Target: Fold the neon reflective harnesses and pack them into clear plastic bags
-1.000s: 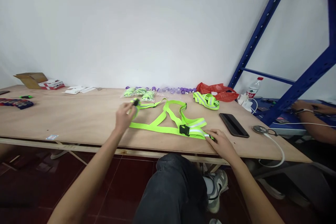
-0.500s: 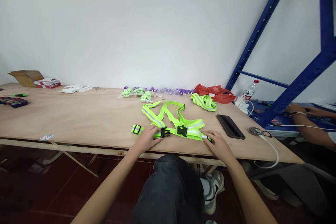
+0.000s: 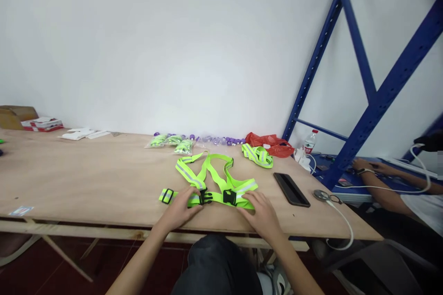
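A neon-green reflective strap harness (image 3: 214, 176) lies on the wooden table (image 3: 86, 179) in front of me, with black buckles (image 3: 229, 197) along its near band. My left hand (image 3: 182, 207) pinches the band beside the left buckle (image 3: 205, 197). My right hand (image 3: 261, 212) presses on the band's right end, fingers curled over it. A loose strap end with a black slider (image 3: 167, 195) sticks out to the left of my left hand.
A second folded green harness (image 3: 258, 155), a red plastic bag (image 3: 270, 144), bagged green straps (image 3: 173, 142) and purple pieces (image 3: 224, 140) sit at the back. A black phone (image 3: 290, 188), a round cabled device (image 3: 321, 195), a water bottle (image 3: 309, 141). Another person's arm (image 3: 384, 184) rests at right by blue shelving (image 3: 346, 101).
My left hand has brought the strap end from far out on the table back to the near band. My right hand slid left along the band. The view has tilted upward.
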`<act>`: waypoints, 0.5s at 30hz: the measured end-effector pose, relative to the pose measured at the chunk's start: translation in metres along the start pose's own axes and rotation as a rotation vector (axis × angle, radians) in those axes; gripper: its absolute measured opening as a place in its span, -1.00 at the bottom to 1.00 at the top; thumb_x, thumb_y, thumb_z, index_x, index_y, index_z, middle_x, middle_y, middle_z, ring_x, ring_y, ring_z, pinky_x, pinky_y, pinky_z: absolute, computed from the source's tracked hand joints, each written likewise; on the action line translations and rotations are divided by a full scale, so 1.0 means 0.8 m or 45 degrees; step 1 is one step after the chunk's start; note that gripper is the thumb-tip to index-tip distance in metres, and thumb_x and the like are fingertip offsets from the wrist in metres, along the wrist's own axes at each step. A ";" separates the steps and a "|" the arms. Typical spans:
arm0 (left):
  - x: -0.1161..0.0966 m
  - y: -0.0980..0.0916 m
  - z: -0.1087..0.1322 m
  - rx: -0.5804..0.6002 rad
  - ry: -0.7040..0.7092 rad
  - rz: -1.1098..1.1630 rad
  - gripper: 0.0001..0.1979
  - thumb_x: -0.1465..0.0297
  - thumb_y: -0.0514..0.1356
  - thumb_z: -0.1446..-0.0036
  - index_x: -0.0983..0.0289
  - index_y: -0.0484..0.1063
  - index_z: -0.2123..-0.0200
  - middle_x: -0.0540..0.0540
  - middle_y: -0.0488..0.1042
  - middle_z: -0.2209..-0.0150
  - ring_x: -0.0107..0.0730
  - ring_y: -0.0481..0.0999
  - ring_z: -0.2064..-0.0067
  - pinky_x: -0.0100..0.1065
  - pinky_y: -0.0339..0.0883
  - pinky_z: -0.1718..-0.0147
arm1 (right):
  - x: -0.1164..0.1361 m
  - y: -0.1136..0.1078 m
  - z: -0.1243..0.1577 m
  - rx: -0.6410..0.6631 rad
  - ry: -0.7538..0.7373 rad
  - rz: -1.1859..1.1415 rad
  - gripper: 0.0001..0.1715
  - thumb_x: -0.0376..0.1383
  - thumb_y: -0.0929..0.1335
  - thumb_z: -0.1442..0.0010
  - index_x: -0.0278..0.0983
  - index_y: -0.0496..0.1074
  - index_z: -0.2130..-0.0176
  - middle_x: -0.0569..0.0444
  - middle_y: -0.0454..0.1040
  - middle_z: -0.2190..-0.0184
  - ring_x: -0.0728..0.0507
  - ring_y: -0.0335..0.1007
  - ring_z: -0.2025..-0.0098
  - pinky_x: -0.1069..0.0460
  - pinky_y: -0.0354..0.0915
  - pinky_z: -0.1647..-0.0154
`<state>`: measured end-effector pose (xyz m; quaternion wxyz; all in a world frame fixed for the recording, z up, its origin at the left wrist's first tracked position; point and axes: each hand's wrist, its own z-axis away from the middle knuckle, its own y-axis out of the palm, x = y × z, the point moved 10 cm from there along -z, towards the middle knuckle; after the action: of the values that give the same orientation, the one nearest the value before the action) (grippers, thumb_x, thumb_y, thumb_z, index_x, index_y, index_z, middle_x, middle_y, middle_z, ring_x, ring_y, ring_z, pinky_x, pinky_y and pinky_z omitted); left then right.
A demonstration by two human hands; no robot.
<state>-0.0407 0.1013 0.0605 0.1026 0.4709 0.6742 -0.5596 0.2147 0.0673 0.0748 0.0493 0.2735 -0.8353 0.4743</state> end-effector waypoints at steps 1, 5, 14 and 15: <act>0.001 -0.001 0.001 -0.008 -0.006 0.027 -0.74 0.28 0.22 -0.15 0.19 0.37 0.08 0.15 0.49 0.05 -0.11 0.44 -0.01 -0.19 0.28 -0.01 | -0.005 0.005 -0.005 0.016 0.062 0.019 -0.67 -0.11 0.41 -0.15 -0.19 0.50 0.11 -0.08 0.52 0.07 -0.30 0.42 -0.01 -0.16 0.32 -0.04; 0.012 0.002 0.001 -0.001 -0.094 0.086 -0.72 0.32 0.22 -0.12 0.17 0.39 0.08 0.15 0.49 0.01 -0.10 0.44 -0.04 -0.20 0.27 -0.05 | -0.030 0.018 -0.011 0.057 0.269 -0.019 -0.53 -0.12 0.44 -0.05 -0.16 0.45 0.03 -0.05 0.52 0.07 -0.29 0.43 -0.02 -0.09 0.32 -0.02; 0.031 0.011 -0.001 0.060 -0.292 0.154 -0.77 0.33 0.24 0.00 0.17 0.44 0.21 0.08 0.54 0.08 -0.08 0.44 -0.02 -0.22 0.23 -0.06 | -0.041 0.035 -0.014 0.165 0.443 -0.087 -0.55 -0.23 0.44 0.08 -0.14 0.39 0.12 0.02 0.54 0.09 -0.29 0.43 0.00 -0.06 0.27 -0.01; 0.032 0.011 -0.001 0.065 -0.313 0.156 -0.77 0.33 0.24 0.01 0.17 0.44 0.22 0.07 0.55 0.08 -0.07 0.45 -0.02 -0.22 0.23 -0.06 | -0.040 0.037 -0.015 0.169 0.444 -0.091 -0.57 -0.25 0.43 0.08 -0.14 0.38 0.15 0.03 0.54 0.11 -0.29 0.43 0.01 -0.06 0.27 0.01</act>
<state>-0.0475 0.1148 0.0380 0.2065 0.4414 0.6122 -0.6227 0.2246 0.1020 0.0482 0.1919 0.2195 -0.7707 0.5666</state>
